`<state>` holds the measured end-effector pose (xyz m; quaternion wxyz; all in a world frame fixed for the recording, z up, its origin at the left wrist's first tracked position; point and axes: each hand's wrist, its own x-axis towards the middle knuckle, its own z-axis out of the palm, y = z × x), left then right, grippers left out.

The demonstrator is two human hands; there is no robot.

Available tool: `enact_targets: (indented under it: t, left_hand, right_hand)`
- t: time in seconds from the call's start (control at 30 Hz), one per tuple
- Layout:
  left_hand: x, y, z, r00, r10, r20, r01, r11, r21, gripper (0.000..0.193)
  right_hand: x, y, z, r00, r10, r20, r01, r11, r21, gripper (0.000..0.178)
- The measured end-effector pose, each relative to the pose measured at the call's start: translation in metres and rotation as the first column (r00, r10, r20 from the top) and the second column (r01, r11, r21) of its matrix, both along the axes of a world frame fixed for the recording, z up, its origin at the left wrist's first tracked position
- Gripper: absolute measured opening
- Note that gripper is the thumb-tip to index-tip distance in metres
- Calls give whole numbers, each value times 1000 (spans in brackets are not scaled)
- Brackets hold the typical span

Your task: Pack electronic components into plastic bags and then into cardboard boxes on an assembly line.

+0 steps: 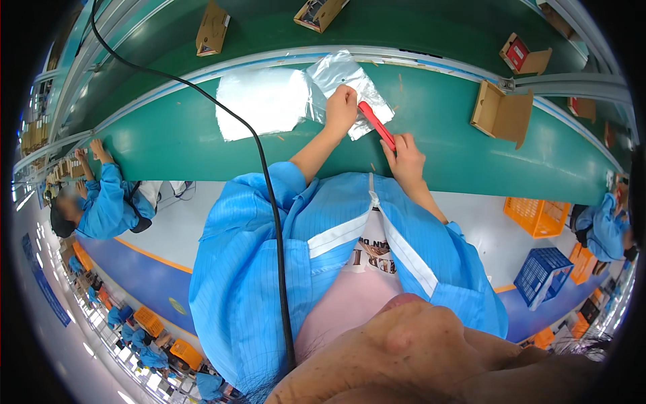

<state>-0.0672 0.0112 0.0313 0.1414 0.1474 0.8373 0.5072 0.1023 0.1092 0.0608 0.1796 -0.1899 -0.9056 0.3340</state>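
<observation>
My left hand (pixel 342 106) is closed in a pinch over a clear, crinkled plastic bag (pixel 342 67) lying on the green worktop (pixel 182 124). The bag reaches past my fingers on both sides; what exactly the fingertips grip is hidden. In my right hand (pixel 407 160) is a long, slim red tool (pixel 377 125), its far end resting over the bag beside my left hand. Whether it has a blade does not show. Left of both hands, a shiny stack of clear plastic bags (pixel 261 102) lies flat.
A black cable (pixel 259 145) hangs across the view. An open cardboard box (pixel 494 111) stands at right; beyond the metal rail, more small boxes (pixel 212 30) sit on a green belt. Co-workers in blue (pixel 111 205) are on both sides. Orange (pixel 535 214) and blue crates (pixel 542 273) stand behind.
</observation>
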Motion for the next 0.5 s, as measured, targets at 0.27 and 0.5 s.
enact_targets:
  t: [0.27,0.5]
  left_hand:
    - [11,-3,38,742,-244,-624,213,969,-126,9]
    - [14,5,57,770,-269,-579,276,958,-79,16]
  right_hand:
    - [-45,15,27,963,-140,231,256,202,-945,41]
    - [-67,7,-3,994,-56,90,105,377,-920,70]
